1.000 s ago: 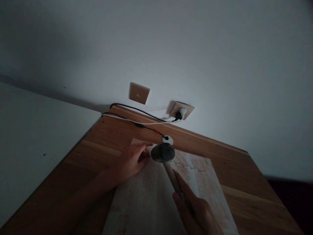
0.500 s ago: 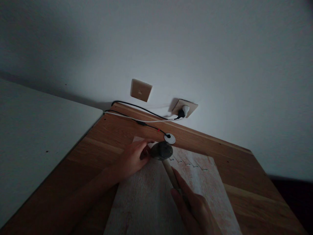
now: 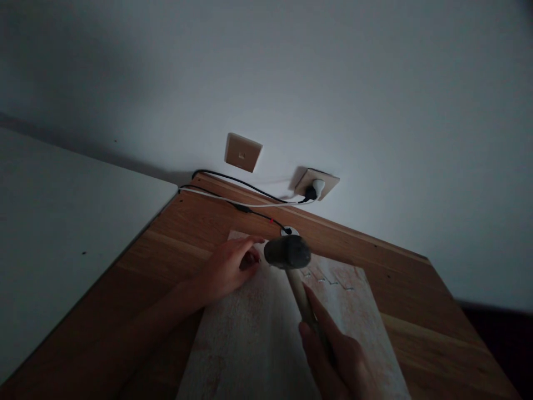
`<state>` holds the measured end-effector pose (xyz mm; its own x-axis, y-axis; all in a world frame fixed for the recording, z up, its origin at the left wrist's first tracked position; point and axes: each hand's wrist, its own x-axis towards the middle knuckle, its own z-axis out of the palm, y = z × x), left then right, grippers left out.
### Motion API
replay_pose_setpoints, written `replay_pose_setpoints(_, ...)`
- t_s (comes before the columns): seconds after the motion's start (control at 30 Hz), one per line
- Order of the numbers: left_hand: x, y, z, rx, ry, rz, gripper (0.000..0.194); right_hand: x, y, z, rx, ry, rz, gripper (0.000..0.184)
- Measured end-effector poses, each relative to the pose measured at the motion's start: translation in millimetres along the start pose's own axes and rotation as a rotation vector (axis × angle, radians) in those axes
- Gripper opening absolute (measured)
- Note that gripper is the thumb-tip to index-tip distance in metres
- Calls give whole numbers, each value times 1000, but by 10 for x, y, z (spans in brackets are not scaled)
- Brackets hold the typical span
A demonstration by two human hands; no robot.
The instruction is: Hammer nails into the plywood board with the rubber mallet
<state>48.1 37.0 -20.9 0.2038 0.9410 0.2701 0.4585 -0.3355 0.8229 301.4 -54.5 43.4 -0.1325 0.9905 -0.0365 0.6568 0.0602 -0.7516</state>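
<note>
My right hand is wrapped round the wooden handle of a mallet with a dark head. The mallet head hovers over the far part of a whitish, worn board. On the board's left side rests my left hand, thumb and forefinger curled close together just left of the mallet head. What sits between those fingertips is too dark and small to make out. Several nails stand in a row in the board, right of the mallet; the mallet head hides part of that row.
The board lies on a brown wooden desktop. Behind it are a cable grommet, black and white cables, a wall socket with two plugs, and another wall plate. A white panel borders the left.
The mallet has moved to the right, away from my left fingertips, with its head now covering more of the nail row. My left hand has stayed nearly still.
</note>
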Motion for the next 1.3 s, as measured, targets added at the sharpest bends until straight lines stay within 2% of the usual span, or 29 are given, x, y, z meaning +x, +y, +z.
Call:
replay_pose_setpoints(0.2,-6,-8,2,51,19,16,57,3,79,177,30,-45,11,70)
replay_pose_setpoints(0.5,-3,-32,25,46,51,27,56,0,174,188,20,-63,15,74)
replay_pose_setpoints(0.7,5,36,-14,27,-5,-13,45,-72,16,73,-34,66,17,69)
replay_pose_setpoints(0.8,10,45,-29,31,-13,-10,47,-74,-54,13,-82,95,-23,67)
replay_pose_setpoints(0.9,15,37,-31,9,-15,-20,47,-49,-40,23,-101,42,-41,64)
replay_pose_setpoints(1.03,9,22,-26,25,-8,-33,48,-26,89,106,-38,-37,-82,70)
replay_pose_setpoints(1.17,-3,-8,-11,44,4,-18,56,-22,168,128,-25,-103,-54,71)
replay_pose_setpoints(1.3,-6,-23,-5,36,10,-13,54,-18,149,94,-4,-132,-21,67)
